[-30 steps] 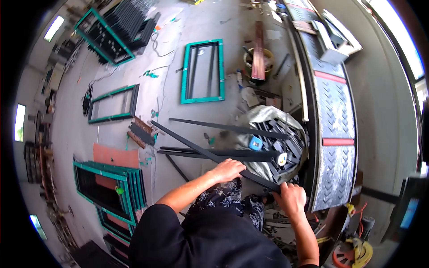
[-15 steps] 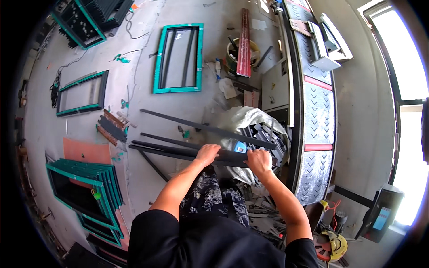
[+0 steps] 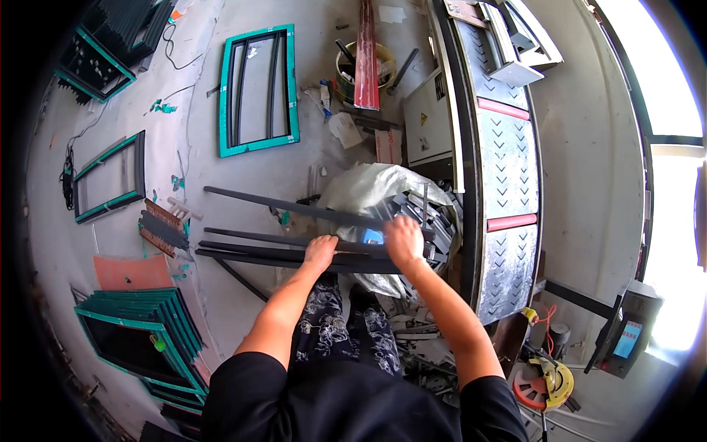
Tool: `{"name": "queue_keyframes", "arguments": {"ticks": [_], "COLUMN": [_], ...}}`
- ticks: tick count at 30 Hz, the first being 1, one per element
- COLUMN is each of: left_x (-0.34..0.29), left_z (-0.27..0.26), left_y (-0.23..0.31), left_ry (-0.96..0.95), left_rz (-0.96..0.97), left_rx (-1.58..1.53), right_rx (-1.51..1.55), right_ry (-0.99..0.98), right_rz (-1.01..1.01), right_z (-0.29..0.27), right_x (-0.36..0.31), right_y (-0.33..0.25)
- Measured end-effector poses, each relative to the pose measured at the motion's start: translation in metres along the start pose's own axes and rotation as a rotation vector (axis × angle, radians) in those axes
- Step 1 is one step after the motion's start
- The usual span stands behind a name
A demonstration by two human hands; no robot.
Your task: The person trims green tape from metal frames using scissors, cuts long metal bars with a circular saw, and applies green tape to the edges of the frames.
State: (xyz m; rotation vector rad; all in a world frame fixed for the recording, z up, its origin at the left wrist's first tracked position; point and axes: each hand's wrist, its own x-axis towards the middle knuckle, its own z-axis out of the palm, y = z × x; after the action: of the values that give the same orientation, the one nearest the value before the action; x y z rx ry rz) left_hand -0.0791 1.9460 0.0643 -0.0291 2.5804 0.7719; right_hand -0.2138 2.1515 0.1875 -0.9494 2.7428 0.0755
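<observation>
In the head view, the left hand (image 3: 321, 253) and right hand (image 3: 403, 241) are both closing around long dark metal profile strips (image 3: 258, 254), lying across the white plastic sack of offcuts (image 3: 361, 191). One strip (image 3: 287, 208) is resting apart above; several teal-edged window frames (image 3: 140, 324) are already standing stacked, suggesting more assembly is remaining.

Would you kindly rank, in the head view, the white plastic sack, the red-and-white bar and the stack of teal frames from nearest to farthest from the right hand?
From the right hand:
1. White plastic sack: just beyond the hand, under the dark strips.
2. Red-and-white bar: far ahead, over the bucket.
3. Stack of teal frames: far to the left, on the floor.
</observation>
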Motion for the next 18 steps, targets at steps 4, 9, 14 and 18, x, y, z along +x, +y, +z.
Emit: {"name": "queue_keyframes", "arguments": {"ticks": [4,9,14,18], "left_x": [-0.015,-0.050,-0.045,-0.046], "left_z": [-0.003,-0.027,-0.099,-0.134], "left_y": [0.013,0.004,0.029,0.031], "left_ry": [0.176,0.331,0.467,0.400], "left_rz": [-0.056,-0.113,-0.143,0.231], "left_rx": [-0.075,-0.089,0.166,0.172], "right_rx": [-0.110,-0.032,-0.006,0.109], "right_ry": [-0.181,-0.330,-0.152,-0.292], "right_rz": [0.141,0.037,0.052,0.218], "right_z": [0.038,0.018,-0.072,-0.145], "right_x": [0.023,0.034,-0.033,-0.157], "right_y": [0.025,0.017,0.018,0.021]}}
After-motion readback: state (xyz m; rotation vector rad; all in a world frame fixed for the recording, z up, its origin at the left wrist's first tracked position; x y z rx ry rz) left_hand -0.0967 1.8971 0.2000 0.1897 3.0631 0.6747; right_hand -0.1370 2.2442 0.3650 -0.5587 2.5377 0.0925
